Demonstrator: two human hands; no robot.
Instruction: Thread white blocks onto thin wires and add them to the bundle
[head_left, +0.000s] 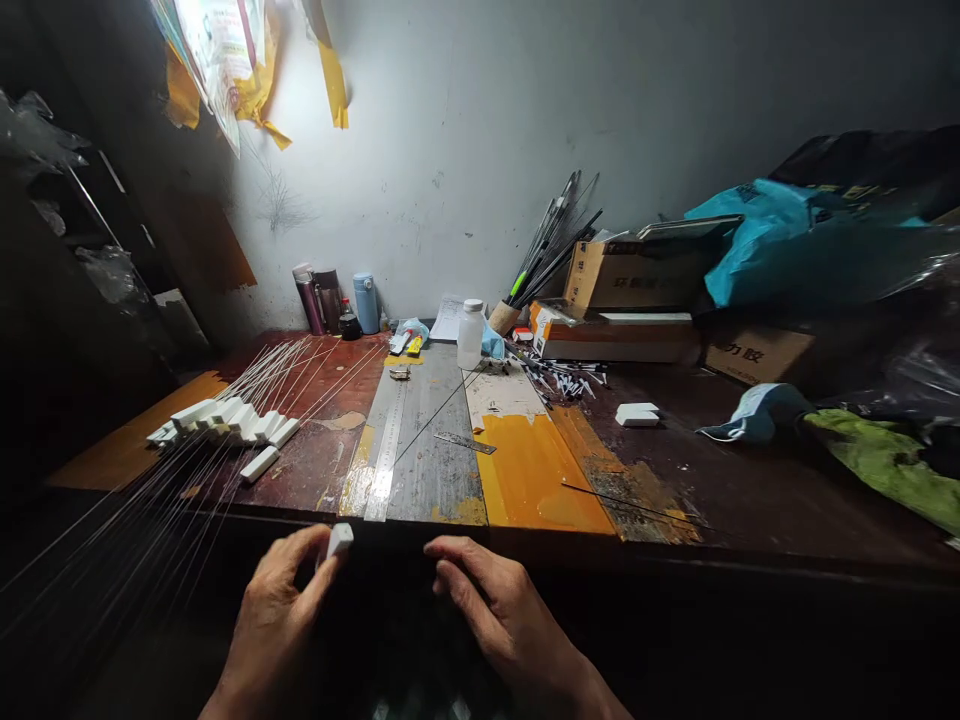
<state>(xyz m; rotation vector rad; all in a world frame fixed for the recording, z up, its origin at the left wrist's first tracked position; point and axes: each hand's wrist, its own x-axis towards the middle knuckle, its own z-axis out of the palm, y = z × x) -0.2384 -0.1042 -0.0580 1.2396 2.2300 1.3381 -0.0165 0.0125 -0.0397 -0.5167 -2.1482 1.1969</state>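
My left hand (281, 595) pinches a small white block (340, 539) between thumb and fingers, just in front of the table's front edge. To its right, my right hand (487, 600) has its thumb and index finger extended with a small gap at the tips; no object shows between them. Past the hands, a steel ruler (388, 455) lies lengthwise on the table. A thin dark rod (440, 408) slants across the grey strip, and a short metal strip (465, 442) lies beside it. Several white blocks (225, 415) with long thin rods are piled at the left.
A white-capped bottle (470, 335) stands at the back centre. Flasks (365, 303) stand back left. Cardboard boxes (634, 275) and a bundle of rods (551, 245) are back right. White blocks (637, 413), a blue mask (757, 412) and green cloth (885, 460) lie right.
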